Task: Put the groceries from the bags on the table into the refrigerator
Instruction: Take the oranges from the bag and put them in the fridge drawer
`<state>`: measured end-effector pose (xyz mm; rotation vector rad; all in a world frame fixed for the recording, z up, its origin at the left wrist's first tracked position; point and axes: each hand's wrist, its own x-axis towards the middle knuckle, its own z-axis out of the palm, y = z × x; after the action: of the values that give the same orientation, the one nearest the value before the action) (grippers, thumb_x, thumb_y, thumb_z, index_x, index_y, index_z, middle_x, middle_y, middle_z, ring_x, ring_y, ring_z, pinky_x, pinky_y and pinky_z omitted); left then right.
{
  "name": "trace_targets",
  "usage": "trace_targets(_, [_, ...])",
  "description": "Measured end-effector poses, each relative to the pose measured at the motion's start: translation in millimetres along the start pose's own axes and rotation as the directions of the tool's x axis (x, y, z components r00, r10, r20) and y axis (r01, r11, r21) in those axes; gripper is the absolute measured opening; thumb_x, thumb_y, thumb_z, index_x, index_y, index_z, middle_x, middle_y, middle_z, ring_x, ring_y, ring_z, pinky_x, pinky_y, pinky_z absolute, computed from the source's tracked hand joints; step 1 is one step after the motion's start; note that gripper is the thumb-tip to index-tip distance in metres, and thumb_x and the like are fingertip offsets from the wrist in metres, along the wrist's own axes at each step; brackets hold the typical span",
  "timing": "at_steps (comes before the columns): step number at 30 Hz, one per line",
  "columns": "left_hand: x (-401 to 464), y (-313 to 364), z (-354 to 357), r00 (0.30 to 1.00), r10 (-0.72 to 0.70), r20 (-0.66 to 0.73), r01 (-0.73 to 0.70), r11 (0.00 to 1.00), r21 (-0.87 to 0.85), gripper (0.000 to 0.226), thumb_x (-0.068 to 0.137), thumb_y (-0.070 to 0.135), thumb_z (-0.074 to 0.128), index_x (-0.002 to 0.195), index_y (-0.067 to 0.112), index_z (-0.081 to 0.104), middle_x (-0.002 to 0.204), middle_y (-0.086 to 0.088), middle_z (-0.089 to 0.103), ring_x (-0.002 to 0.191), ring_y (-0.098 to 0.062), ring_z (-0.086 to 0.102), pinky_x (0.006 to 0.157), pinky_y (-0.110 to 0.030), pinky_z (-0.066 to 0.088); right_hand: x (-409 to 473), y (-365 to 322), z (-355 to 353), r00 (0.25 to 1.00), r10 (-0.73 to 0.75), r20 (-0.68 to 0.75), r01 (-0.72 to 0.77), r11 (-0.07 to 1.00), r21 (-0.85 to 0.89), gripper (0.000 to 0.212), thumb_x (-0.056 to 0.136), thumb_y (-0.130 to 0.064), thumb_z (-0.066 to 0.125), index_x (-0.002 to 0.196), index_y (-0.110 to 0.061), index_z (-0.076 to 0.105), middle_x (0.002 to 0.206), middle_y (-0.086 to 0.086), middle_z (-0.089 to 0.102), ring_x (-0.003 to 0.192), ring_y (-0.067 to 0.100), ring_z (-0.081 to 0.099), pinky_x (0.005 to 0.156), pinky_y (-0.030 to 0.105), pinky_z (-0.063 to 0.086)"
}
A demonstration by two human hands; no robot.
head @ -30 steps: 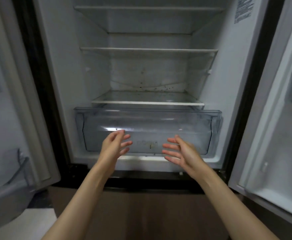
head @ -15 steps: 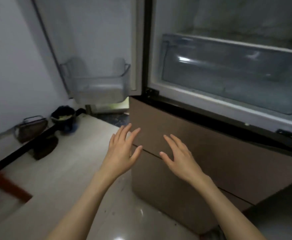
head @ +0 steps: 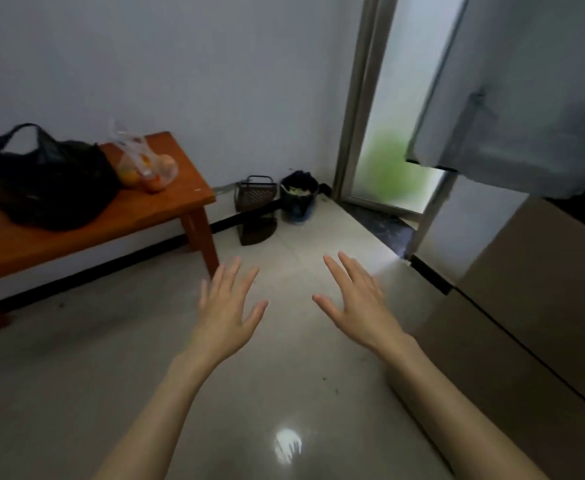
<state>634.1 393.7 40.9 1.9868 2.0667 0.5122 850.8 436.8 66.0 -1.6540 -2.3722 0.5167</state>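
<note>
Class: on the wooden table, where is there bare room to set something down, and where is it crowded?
Bare wood runs along the wooden table's front edge and at its right corner. The back is crowded: the black bag fills the left, with the clear bag of fruit touching its right side.

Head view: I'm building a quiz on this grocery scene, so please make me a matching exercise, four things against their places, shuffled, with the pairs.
Things:
1. black bag
2. clear bag of fruit
3. refrigerator door
4. left hand

Places:
A. swung open at the upper right
B. on the wooden table, near its right end
C. over the floor, holding nothing, beside the right hand
D. on the table, left of the other bag

Pairs: 1-D, 2-B, 3-A, 4-C
</note>
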Motion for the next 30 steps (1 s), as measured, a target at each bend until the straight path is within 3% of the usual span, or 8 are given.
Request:
trace_targets(6, [-3, -113, -80, 0.982, -0.169, -0.085, 0.174, 0.983, 0.056, 0.062, 0.095, 0.048, 0.037, 0.147, 0.035, 0.008, 0.158, 0.003, -0.006, 0.144, -0.017, -0.012, 0.116, -0.045, -0.004, 72, -120, 34, 0.986, -0.165, -0.040, 0.166, 0.985, 0.035, 0.069, 0.092, -0.053, 0.042, 0.148, -0.033, 0.008, 0.158, 0.000, 0.006, 0.145, 0.018, 0.004, 0.117, 0.047, 0.011])
trace_targets(12, [26, -184, -133, 0.955, -0.202, -0.216, 0.217, 0.975, 0.051, 0.062, 0.095, 0.047, 0.037, 0.148, 0.033, 0.010, 0.158, 0.003, -0.006, 0.144, -0.017, -0.012, 0.116, -0.044, -0.003, 150, -205, 35, 0.941, -0.324, -0.103, 0.327, 0.945, 0.018, 0.068, 0.092, -0.051, 0.044, 0.148, -0.032, 0.011, 0.158, -0.002, 0.007, 0.146, 0.019, 0.003, 0.116, 0.048, 0.008])
trace_targets(22, [135, -282, -172, 0.925, -0.244, -0.293, 0.280, 0.956, 0.090, 0.063, 0.095, 0.047, 0.038, 0.148, 0.033, 0.008, 0.158, 0.003, -0.006, 0.143, -0.016, -0.014, 0.116, -0.042, -0.004, 323, -273, 50, 0.883, -0.455, -0.113, 0.458, 0.889, -0.008, 0.068, 0.092, -0.051, 0.043, 0.149, -0.030, 0.011, 0.157, 0.004, 0.012, 0.145, 0.023, 0.010, 0.116, 0.050, 0.015])
trace_targets(30, [250, -331, -193, 0.924, -0.264, -0.276, 0.304, 0.946, 0.112, 0.062, 0.096, 0.047, 0.034, 0.149, 0.033, 0.004, 0.158, 0.003, -0.008, 0.143, -0.016, -0.016, 0.116, -0.041, -0.005, 466, -307, 60, 0.874, -0.473, -0.114, 0.479, 0.877, 0.034, 0.065, 0.093, -0.047, 0.045, 0.148, -0.025, 0.019, 0.156, 0.005, 0.017, 0.144, 0.023, 0.015, 0.115, 0.047, 0.021])
